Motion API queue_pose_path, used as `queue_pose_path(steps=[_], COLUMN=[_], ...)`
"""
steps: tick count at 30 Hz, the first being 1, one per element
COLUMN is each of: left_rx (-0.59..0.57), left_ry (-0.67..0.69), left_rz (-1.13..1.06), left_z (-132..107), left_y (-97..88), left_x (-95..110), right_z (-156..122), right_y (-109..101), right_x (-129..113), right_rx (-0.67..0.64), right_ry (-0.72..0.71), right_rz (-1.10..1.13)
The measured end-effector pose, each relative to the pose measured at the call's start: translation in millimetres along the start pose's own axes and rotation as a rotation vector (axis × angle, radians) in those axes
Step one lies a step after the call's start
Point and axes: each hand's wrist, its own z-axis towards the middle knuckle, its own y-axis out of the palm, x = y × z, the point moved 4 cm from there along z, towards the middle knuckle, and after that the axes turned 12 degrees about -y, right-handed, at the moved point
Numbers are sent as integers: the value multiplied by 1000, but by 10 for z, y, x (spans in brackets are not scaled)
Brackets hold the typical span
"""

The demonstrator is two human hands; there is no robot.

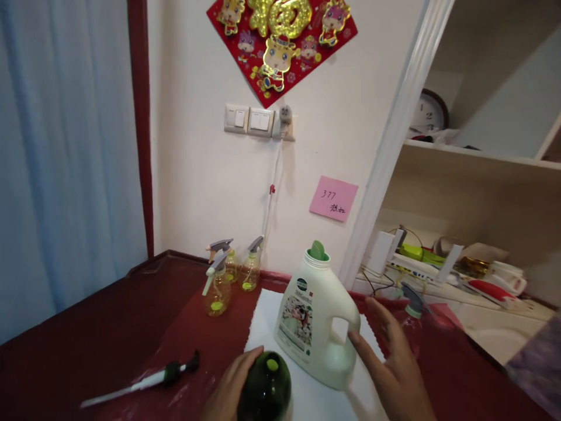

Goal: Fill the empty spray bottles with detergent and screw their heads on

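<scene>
White plastic detergent jug on a white sheet atop the red tabletop: bulky, probably heavy, best taken by its moulded handle. Right hand spread wide beside it; left hand curved around a smooth, slippery-looking dark green glass bottle.

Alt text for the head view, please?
The left hand rests on a dark green bottle, and the open right hand is at the handle of a white detergent jug on white paper. Spray bottles stand behind on a red table.
</scene>
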Motion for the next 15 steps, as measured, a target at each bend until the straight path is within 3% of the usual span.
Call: queue_pose_path(steps=[3, 5, 10, 15], left_rx=[-32, -44, -62, -100], left_ry=[-10, -17, 1, -102], left_rz=[36, 45, 51, 105], left_z=[-9, -23, 7, 155], left_y=[2, -6, 37, 167], left_x=[8, 7, -71, -309], right_z=[248, 341, 314, 238], right_y=[168, 283, 444, 314], right_x=[146, 200, 200, 6], right_rx=[-127, -137, 21, 134], right_ry=[101, 148, 213, 193], right_rz=[113, 165, 233, 149])
